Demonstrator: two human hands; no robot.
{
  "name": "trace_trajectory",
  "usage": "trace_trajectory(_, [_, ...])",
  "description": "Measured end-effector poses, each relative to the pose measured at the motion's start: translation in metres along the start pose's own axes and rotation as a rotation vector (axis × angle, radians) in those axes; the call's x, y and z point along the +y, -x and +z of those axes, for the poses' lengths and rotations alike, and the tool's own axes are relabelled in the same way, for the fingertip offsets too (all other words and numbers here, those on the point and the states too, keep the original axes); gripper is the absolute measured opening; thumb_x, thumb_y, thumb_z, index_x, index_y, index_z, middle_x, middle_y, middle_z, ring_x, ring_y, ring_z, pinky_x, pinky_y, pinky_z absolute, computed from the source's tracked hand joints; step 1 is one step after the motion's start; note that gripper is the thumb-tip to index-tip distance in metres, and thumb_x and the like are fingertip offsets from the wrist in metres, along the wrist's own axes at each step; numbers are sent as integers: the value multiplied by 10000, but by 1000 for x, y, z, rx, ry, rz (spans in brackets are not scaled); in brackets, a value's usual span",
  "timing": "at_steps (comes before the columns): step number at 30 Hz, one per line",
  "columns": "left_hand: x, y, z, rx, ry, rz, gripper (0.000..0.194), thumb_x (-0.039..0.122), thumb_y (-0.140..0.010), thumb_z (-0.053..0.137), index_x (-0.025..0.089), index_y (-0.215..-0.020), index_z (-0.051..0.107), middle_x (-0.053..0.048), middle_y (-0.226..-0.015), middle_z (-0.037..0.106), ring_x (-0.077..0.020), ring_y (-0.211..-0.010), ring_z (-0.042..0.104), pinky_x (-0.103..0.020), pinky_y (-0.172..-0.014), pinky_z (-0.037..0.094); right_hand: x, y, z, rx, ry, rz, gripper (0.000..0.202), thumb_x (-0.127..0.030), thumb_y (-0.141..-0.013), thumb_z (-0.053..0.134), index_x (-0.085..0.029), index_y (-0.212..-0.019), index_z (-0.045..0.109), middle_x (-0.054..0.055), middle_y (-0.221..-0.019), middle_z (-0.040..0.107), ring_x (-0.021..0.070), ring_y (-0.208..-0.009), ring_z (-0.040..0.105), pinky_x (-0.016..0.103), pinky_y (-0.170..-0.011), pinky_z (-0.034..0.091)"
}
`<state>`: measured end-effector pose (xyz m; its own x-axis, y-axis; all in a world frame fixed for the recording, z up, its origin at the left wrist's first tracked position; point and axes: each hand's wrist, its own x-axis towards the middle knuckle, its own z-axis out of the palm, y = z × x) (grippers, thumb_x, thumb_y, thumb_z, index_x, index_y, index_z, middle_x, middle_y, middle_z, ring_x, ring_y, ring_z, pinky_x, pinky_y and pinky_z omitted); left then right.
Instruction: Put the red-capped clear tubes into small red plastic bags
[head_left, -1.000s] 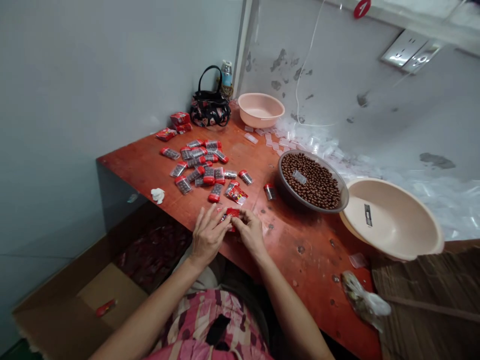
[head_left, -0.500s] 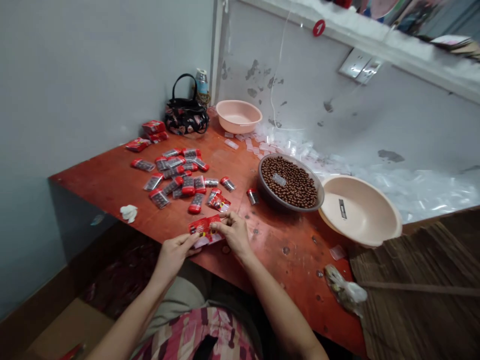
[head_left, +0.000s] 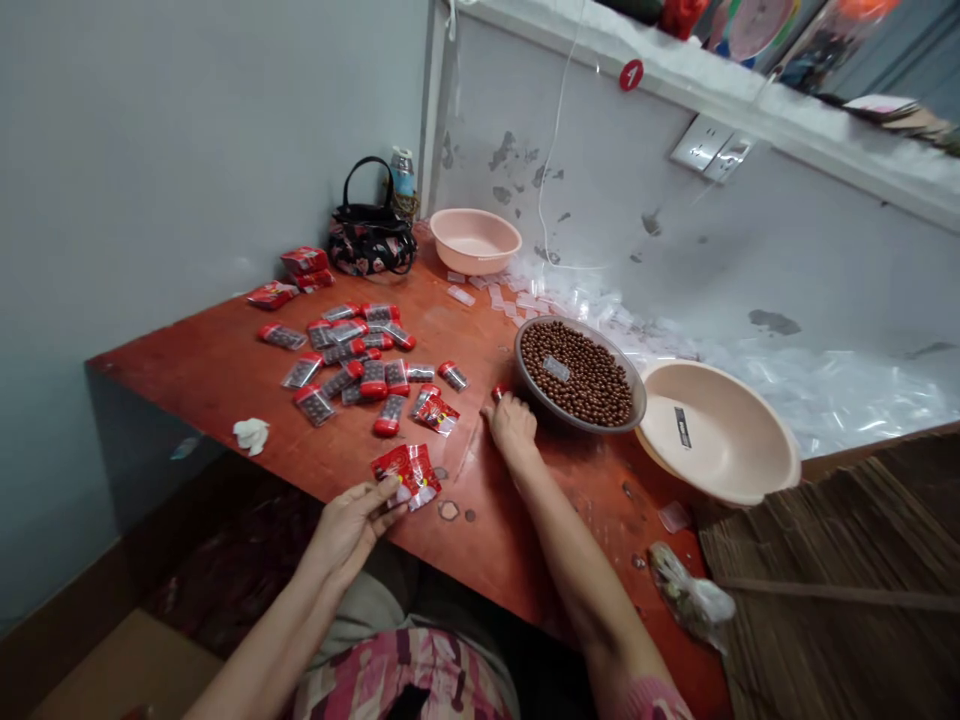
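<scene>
My left hand (head_left: pixel 365 515) pinches a red printed packet (head_left: pixel 420 477) by its left edge, above the front of the table. My right hand (head_left: pixel 513 428) is closed over a small clear container with a red cap (head_left: pixel 499 393); only the cap shows past my fingers, beside the grey bowl. Brown glossy balls (head_left: pixel 592 385) fill that grey bowl (head_left: pixel 527 395), and a small clear plastic piece (head_left: pixel 556 369) lies on them. Between my hands and further back lie another red packet (head_left: pixel 437 414) and several red-capped containers (head_left: pixel 373 378) of dark balls.
A peach basin (head_left: pixel 720 440) stands right of the bowl, and a pink basin (head_left: pixel 475 240) at the back. Clear plastic pieces (head_left: pixel 817 390) heap along the wall. A black handbag (head_left: pixel 371 245), stacked red packets (head_left: pixel 304 262), crumpled tissue (head_left: pixel 251 435) and cardboard (head_left: pixel 840 560) are also around.
My right hand has let go of the red packet and moved right and away from me to the lone container by the bowl. My left hand keeps the packet.
</scene>
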<state>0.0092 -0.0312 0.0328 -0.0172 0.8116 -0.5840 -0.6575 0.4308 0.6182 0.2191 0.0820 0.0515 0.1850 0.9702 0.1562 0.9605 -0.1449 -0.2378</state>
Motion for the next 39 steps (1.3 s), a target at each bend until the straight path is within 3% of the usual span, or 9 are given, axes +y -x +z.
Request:
trace_trajectory(5, [-1,-4,8,37,216,-11,61,81,-711,580,101,-655,589,-32,-591,626,-116,-550,609,-261,-582,550,8,12,-8,-82,-141,-70,217,-222,-839,385,-109,-850,571,146,-789,633,225,-735,600,311,-643,431])
trace_trajectory(7, [-2,-7,12,55,267,-26,37,104,-718,583,105,-681,582,-44,-610,637,-139,-586,625,-285,-609,549,5,40,-13,-143,-281,-122,279,-278,-872,304,-164,-861,559,60,-715,639,160,-614,602,254,-580,444])
trace_trajectory(9, [-3,-9,16,71,312,-33,21,110,-720,584,107,-701,575,-54,-628,645,-157,-622,634,-305,-640,545,-2,77,-17,-289,-757,-105,312,-349,-875,273,-172,-891,530,32,-647,622,136,-490,572,229,-474,442])
trace_trajectory(11, [-5,-9,21,64,343,-30,15,106,-720,583,112,-716,570,-55,-641,648,-163,-640,637,-311,-649,541,-13,116,-18,-412,-1027,-39,308,-389,-866,287,-176,-889,509,22,-632,607,117,-410,532,216,-392,426])
trace_trajectory(15, [-10,-5,32,9,329,6,16,112,-725,576,115,-711,569,-50,-623,641,-150,-574,625,-257,-549,533,-34,160,-14,-410,-1137,22,261,-387,-854,346,-190,-951,487,-4,-646,573,97,-414,523,187,-362,421])
trace_trajectory(22, [-11,8,43,-42,328,19,26,105,-706,592,101,-686,576,-58,-654,644,-129,-577,611,-231,-566,516,-39,159,-10,-310,-1087,34,244,-366,-860,357,-192,-965,493,-41,-559,516,88,-398,514,176,-380,428])
trace_trajectory(28, [-11,15,43,-238,119,60,182,276,-689,622,115,-650,548,-11,-522,581,-98,-383,500,-199,-342,386,-36,159,-5,-398,-1250,41,266,-386,-860,345,-183,-955,489,-30,-601,544,81,-405,512,172,-371,428])
trace_trajectory(35, [-14,10,41,-300,14,119,155,209,-657,655,102,-746,586,-29,-676,623,-100,-565,569,-203,-534,450,-35,159,-7,-193,-1094,12,235,-342,-845,399,-180,-969,515,-17,-601,567,102,-454,547,192,-429,453])
trace_trajectory(39, [-15,11,39,-354,-63,54,161,249,-668,639,100,-706,590,-19,-589,598,-101,-489,543,-202,-457,426,-33,159,-4,-213,-1150,20,227,-349,-841,408,-182,-948,517,-6,-632,570,95,-457,536,187,-426,447])
